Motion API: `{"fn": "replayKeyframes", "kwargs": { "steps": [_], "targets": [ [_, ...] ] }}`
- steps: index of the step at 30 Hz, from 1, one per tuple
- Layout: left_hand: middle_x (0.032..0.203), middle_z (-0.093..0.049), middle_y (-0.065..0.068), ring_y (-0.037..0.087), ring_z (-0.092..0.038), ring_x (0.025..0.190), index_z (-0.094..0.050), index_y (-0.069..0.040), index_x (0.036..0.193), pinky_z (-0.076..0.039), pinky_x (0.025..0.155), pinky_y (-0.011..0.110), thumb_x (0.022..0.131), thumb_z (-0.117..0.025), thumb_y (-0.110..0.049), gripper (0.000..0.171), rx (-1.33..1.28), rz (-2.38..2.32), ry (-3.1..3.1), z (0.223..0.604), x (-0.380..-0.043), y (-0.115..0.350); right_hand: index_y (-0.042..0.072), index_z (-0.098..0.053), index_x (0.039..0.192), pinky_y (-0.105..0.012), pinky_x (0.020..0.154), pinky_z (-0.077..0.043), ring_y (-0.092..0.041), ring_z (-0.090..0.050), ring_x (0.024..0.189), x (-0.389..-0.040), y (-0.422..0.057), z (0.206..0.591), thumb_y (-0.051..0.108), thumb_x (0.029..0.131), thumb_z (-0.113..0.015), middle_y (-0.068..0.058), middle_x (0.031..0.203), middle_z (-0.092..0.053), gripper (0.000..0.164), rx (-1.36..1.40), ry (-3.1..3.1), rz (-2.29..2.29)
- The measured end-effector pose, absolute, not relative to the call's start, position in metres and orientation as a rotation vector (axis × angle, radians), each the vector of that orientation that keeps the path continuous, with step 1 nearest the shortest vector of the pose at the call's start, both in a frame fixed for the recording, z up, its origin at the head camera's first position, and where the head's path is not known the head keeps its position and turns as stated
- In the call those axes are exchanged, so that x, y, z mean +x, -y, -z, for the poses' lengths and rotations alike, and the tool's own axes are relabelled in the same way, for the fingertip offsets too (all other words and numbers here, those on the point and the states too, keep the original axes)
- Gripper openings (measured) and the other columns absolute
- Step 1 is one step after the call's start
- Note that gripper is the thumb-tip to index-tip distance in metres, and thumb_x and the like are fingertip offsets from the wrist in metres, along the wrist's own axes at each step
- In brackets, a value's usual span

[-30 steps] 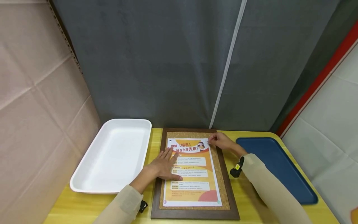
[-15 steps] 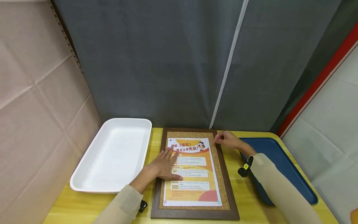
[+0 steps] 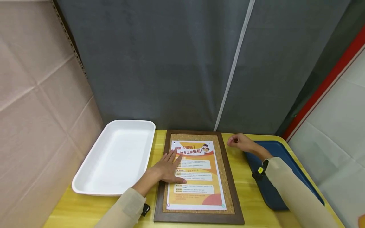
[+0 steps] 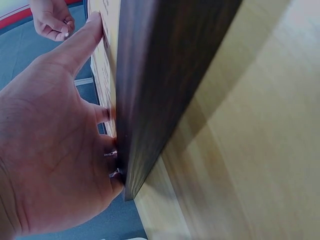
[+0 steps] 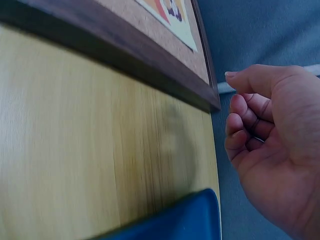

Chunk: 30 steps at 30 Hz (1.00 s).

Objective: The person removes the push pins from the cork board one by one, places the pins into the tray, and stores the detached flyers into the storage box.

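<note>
A printed orange-and-white poster (image 3: 196, 186) lies on a cork board (image 3: 228, 190) with a dark wooden frame (image 3: 199, 217). My left hand (image 3: 168, 171) rests spread on the poster's left side, its thumb pointing across the print. In the left wrist view, the left hand (image 4: 55, 130) reaches over the frame's edge. Right of the board's upper corner, my right hand (image 3: 240, 142) hovers above the table with loosely curled fingers. Seen by the right wrist, that hand (image 5: 270, 125) has its thumb apart from the fingers, and nothing shows between them.
On the left stands a white tray (image 3: 114, 158). A blue tray (image 3: 285, 177) lies at the right, partly under the right forearm. The yellow wood-grain table (image 3: 242, 190) ends at a grey curtain (image 3: 159, 79), with fabric panels on either side.
My right hand has drawn away from the poster's upper right corner, moving right past the frame to over the table. The left hand and poster have stayed in place.
</note>
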<state>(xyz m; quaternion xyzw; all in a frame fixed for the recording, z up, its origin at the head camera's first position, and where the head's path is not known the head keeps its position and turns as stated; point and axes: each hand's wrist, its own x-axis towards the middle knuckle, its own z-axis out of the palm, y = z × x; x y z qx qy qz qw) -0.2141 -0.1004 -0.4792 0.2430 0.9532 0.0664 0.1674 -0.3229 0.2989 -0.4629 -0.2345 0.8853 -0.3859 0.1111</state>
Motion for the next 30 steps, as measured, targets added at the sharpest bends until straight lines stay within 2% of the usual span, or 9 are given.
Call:
{"fn": "replayKeyframes", "kwargs": {
  "steps": [8,15,19,22,30],
  "targets": [
    [0.177,-0.001,0.021,0.037,-0.006,0.164,-0.014,-0.013,0.172,-0.013,0.132,0.050,0.087,-0.062,-0.083,0.120,0.689,-0.173,-2.716,0.480,-0.215,0.101,-0.011,-0.071,0.108,-0.025,0.078,-0.053,-0.031,-0.064,0.092,-0.322,-0.322,0.462,0.001,0.106,-0.060,-0.021,0.105,-0.072,0.016,-0.644,-2.633,1.083],
    [0.177,-0.001,0.021,0.037,-0.006,0.164,-0.014,-0.013,0.172,-0.013,0.132,0.050,0.087,-0.062,-0.083,0.120,0.691,-0.170,-2.719,0.481,-0.215,0.101,-0.011,-0.071,0.107,-0.023,0.076,-0.053,-0.027,-0.062,0.087,-0.321,-0.336,0.464,0.000,0.104,-0.062,-0.022,0.102,-0.072,0.015,-0.615,-2.678,1.033],
    [0.177,-0.001,0.020,0.037,-0.006,0.164,-0.014,-0.013,0.172,-0.012,0.132,0.050,0.087,-0.062,-0.083,0.120,0.690,-0.164,-2.718,0.481,-0.214,0.101,-0.011,-0.070,0.108,-0.028,0.078,-0.056,-0.024,-0.064,0.090,-0.317,-0.342,0.463,0.001,0.105,-0.061,-0.022,0.103,-0.072,0.016,-0.589,-2.688,1.031],
    [0.177,0.000,0.020,0.036,-0.005,0.164,-0.014,-0.013,0.172,-0.012,0.132,0.050,0.087,-0.062,-0.083,0.120,0.687,-0.160,-2.717,0.480,-0.214,0.101,-0.012,-0.070,0.108,-0.031,0.079,-0.057,-0.027,-0.066,0.092,-0.315,-0.348,0.462,0.002,0.106,-0.060,-0.020,0.103,-0.072,0.017,-0.568,-2.693,1.033],
    [0.177,0.000,0.021,0.037,-0.006,0.164,-0.014,-0.013,0.172,-0.013,0.132,0.050,0.087,-0.063,-0.082,0.120,0.687,-0.169,-2.714,0.479,-0.214,0.100,-0.009,-0.069,0.105,-0.026,0.076,-0.052,-0.027,-0.064,0.090,-0.315,-0.363,0.465,0.006,0.107,-0.060,-0.018,0.102,-0.071,0.018,-0.512,-2.721,0.997]
  ]
}}
